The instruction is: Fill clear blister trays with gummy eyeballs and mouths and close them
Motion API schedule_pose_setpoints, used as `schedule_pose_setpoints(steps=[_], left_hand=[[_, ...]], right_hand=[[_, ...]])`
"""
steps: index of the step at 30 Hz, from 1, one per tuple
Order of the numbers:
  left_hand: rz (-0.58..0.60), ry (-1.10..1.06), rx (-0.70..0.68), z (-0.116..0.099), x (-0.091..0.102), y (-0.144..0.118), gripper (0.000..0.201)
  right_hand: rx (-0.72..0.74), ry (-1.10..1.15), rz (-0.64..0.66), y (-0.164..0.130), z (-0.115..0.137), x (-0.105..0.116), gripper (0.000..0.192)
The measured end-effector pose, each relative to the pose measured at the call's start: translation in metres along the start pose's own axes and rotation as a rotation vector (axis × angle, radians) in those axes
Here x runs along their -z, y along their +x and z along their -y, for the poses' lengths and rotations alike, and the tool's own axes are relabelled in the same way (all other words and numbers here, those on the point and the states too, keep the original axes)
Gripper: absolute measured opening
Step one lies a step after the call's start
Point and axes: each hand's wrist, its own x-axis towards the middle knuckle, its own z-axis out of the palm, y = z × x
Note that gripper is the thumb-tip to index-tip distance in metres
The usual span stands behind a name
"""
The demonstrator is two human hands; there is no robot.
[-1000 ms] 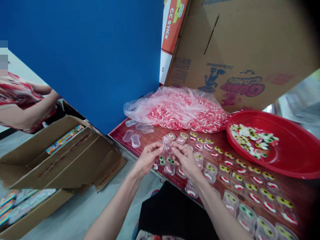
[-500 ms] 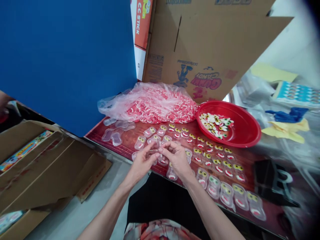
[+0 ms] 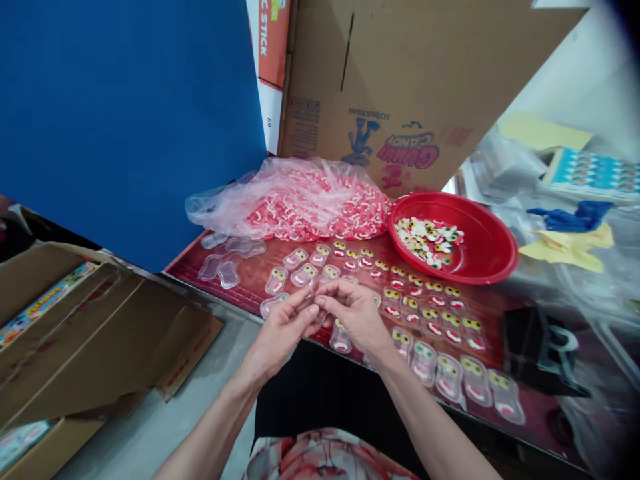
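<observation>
Clear plastic is what both hands work on: a small transparent blister shell [image 3: 314,301] is pinched between the fingertips of the left hand [image 3: 280,331] and the right hand [image 3: 354,315], held just above the near edge of the dark red patterned table [image 3: 250,277]. Both forearms reach up from the bottom of the view, wrists bent slightly inward, thumbs and forefingers meeting at the shell, other fingers loosely curled. Rows of filled clear shells with yellow eye and red mouth candies [image 3: 425,313] lie beyond the hands. Behind them sit a clear bag of red and white candies [image 3: 300,203] and a round red plastic bowl [image 3: 487,250].
</observation>
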Motion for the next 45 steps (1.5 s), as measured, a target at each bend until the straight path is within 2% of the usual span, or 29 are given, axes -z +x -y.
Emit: schedule_pose_setpoints(steps=[6, 18, 32, 40, 45], left_hand=[[-0.029, -0.013, 0.012, -0.003, -0.001, -0.002, 0.067], [-0.044, -0.014, -0.007, -0.007, -0.002, -0.007, 0.061], [-0.01, -0.023, -0.046, -0.006, -0.001, -0.008, 0.058], [-0.005, -0.018, -0.048, -0.007, -0.001, -0.009, 0.057], [-0.048, 0.015, -0.064, -0.006, -0.002, -0.009, 0.053]], right_hand=[[-0.025, 0.003, -0.003, 0.0, 0.0, -0.004, 0.026], [0.001, -0.125, 0.028, 0.0, 0.0, -0.009, 0.012], [0.061, -0.207, 0.034, 0.001, -0.005, -0.009, 0.009], [0.223, -0.443, 0.002, 0.0, -0.008, -0.01, 0.006], [0.292, -0.526, 0.004, 0.001, -0.012, -0.011, 0.008]])
